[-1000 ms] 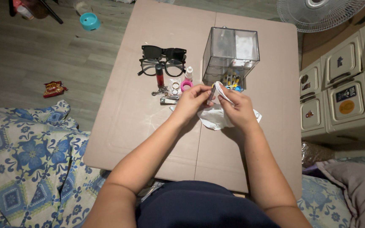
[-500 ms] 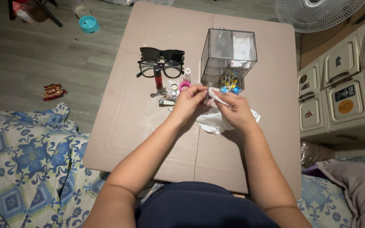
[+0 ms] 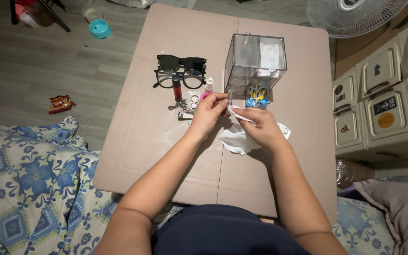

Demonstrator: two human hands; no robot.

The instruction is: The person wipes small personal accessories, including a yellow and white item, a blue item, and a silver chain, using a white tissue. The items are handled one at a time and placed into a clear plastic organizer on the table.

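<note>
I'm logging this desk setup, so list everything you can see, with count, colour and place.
table: one, beige, centre.
clear organiser box: one, far side of table.
glasses: two, black, left of box.
small bottle: one, white, beside glasses.
red tube: one, below glasses.
white cloth: one, under hands.
slim stick-like item: one, dark, in left hand.
fan: one, white, top right.
bowl: one, teal, floor.
left hand: pinching the item.
right hand: gripping cloth.

2 bare forearms, no sleeves, no rings or watch visible, dark navy garment over the lap
</note>
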